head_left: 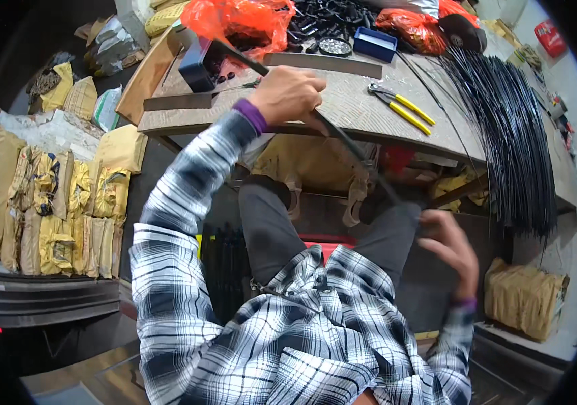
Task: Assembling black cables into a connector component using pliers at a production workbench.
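My left hand is closed around a long, thin black rod, holding it over the table's front edge. The rod slants from the upper left down to the right, and its lower end is blurred near my right knee. My right hand is beside that knee, a little away from the rod's lower end, with its fingers curved and apart and nothing seen in them. Pliers with yellow handles lie on the table to the right of my left hand.
A thick bundle of long black rods hangs over the table's right edge. Along the back are a blue tray, a dark blue bin, orange plastic bags and many small black parts. Wrapped packages are stacked at left.
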Tool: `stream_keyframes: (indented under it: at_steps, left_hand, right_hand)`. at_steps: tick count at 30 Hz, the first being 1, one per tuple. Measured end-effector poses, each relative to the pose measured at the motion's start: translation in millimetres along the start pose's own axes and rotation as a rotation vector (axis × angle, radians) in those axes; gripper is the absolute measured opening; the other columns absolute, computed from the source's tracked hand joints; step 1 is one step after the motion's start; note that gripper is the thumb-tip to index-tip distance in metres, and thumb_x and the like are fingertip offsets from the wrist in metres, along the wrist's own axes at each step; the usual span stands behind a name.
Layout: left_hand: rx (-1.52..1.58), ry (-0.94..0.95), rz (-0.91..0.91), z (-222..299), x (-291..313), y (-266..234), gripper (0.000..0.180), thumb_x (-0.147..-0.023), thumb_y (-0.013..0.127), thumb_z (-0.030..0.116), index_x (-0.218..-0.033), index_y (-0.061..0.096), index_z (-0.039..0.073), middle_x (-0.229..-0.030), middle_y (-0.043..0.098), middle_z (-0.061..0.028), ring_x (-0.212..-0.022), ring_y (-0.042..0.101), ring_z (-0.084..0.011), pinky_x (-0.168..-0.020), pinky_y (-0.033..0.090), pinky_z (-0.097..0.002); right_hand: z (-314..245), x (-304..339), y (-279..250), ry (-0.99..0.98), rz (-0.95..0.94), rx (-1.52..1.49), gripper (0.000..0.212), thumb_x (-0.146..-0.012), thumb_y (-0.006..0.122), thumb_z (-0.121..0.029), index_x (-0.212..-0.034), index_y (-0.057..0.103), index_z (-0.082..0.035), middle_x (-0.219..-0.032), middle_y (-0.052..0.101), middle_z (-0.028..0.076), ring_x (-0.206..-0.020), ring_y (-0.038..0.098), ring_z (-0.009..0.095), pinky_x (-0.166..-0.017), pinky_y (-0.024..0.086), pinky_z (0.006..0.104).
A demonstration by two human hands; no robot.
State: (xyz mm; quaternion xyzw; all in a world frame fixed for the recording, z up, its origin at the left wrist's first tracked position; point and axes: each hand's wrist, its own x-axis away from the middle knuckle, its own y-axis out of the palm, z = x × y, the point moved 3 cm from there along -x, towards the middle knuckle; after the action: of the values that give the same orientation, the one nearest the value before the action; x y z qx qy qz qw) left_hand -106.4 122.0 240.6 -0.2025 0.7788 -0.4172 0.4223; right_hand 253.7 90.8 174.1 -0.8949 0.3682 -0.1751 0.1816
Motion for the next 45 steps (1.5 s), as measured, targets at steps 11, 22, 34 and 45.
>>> stream_keyframes:
  at_steps: [11,22,34,45]
  left_hand:
    - [0.252,0.483,-0.62,130.9,-0.4,61.5,0.031,-0.058,0.064,0.045,-0.052,0.06,0.015,-0.053,0.058,-0.001,-0.061,0.062,-0.019,-0.049,0.041,-0.0317]
    - [0.498,0.257,0.177,146.6,19.9,10.2,0.012,-0.064,0.066,0.018,-0.063,0.056,0.011,-0.059,0.053,-0.0003,-0.052,0.05,-0.0174,-0.048,0.037,-0.0304]
    - [1.826,-0.916,0.388,177.2,60.5,27.0,0.06,-0.083,0.047,0.055,-0.095,0.052,-0.004,-0.068,0.051,-0.0072,-0.058,0.05,-0.0145,-0.056,0.043,-0.0275]
    - [2.016,-1.2,0.395,133.8,52.9,71.1,0.021,-0.095,0.043,0.022,-0.088,0.048,0.003,-0.065,0.045,-0.0009,-0.053,0.043,-0.0084,-0.05,0.037,-0.0212]
  right_hand:
    - [161.5,-90.1,232.9,0.051,-0.585,-0.051,0.02,-0.08,0.061,-0.013,-0.097,0.061,-0.003,-0.085,0.064,0.007,-0.081,0.057,0.015,-0.075,0.045,0.0298]
    - [53.6,-104.3,161.6,-0.331,-0.094,-0.496,0.019,-0.082,0.059,-0.007,-0.098,0.058,0.002,-0.082,0.065,0.008,-0.078,0.063,0.014,-0.068,0.05,0.0274]
    - [-26.2,-120.7,84.5,-0.527,-0.464,0.106,0.035,-0.08,0.057,-0.004,-0.114,0.051,-0.005,-0.101,0.059,0.011,-0.088,0.058,0.028,-0.08,0.046,0.0329]
    - [-143.0,-314.6,11.5,-0.69,-0.315,0.284,0.028,-0.078,0.055,-0.004,-0.105,0.06,-0.002,-0.105,0.062,0.014,-0.102,0.057,0.028,-0.086,0.045,0.0341]
